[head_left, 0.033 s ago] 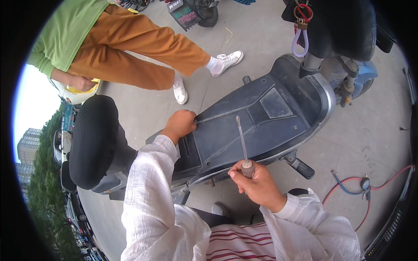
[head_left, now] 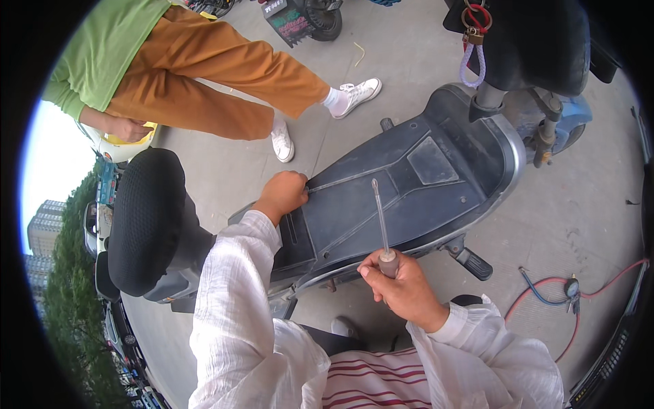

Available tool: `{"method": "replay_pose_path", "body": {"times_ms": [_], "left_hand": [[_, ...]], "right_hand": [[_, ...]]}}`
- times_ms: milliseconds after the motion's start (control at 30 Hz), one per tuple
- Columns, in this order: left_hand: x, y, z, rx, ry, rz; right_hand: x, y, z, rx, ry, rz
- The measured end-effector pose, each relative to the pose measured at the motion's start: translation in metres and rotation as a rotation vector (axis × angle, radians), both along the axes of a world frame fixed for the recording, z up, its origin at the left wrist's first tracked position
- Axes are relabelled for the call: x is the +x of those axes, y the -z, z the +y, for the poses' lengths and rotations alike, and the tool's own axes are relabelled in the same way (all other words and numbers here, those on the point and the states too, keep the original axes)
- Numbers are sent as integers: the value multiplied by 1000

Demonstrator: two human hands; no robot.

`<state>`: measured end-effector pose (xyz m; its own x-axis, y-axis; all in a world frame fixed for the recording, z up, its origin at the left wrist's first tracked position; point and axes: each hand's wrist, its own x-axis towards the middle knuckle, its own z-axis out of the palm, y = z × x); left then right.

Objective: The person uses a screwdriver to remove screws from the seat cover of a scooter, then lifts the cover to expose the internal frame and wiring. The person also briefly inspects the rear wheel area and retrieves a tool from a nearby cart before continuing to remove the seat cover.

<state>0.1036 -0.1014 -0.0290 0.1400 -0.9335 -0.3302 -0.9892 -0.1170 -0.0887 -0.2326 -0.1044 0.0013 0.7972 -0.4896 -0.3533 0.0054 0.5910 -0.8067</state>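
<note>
A dark scooter floorboard (head_left: 354, 211) lies in front of me. My left hand (head_left: 283, 194) grips its far edge with curled fingers, beside a slotted section. In my right hand (head_left: 402, 290) is a screwdriver (head_left: 383, 228), held by its brownish handle, its long metal shaft pointing up over the floorboard. A black mesh-covered seat (head_left: 146, 218) stands to the left. At the upper right is the scooter's front column (head_left: 531, 48), with keys and a purple cord loop (head_left: 472, 65) hanging on it.
Another person (head_left: 218, 82) in green top, orange trousers and white shoes stands across the scooter. A gauge (head_left: 571, 288) with red and blue hoses lies on the pavement at the right. A parked scooter's wheel (head_left: 320, 20) is at the top; vehicles, trees and buildings show at left.
The screwdriver's tip has shifted very slightly up and to the right. Otherwise my hands and the other person look the same.
</note>
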Motion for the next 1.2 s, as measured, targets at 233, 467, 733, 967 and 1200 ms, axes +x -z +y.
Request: {"method": "replay_pose_path", "body": {"times_ms": [233, 467, 733, 967, 1200], "left_hand": [[8, 6, 8, -25, 52, -17], [6, 8, 18, -100, -12, 20], [25, 16, 32, -162, -161, 193], [28, 19, 30, -157, -189, 240], [29, 24, 34, -228, -224, 324]], "right_hand": [[3, 6, -1, -63, 52, 43], [6, 21, -3, -635, 60, 167], [72, -10, -48, -1529, -296, 408], [124, -38, -56, -1714, -530, 544], [149, -48, -56, -1631, -666, 611]]}}
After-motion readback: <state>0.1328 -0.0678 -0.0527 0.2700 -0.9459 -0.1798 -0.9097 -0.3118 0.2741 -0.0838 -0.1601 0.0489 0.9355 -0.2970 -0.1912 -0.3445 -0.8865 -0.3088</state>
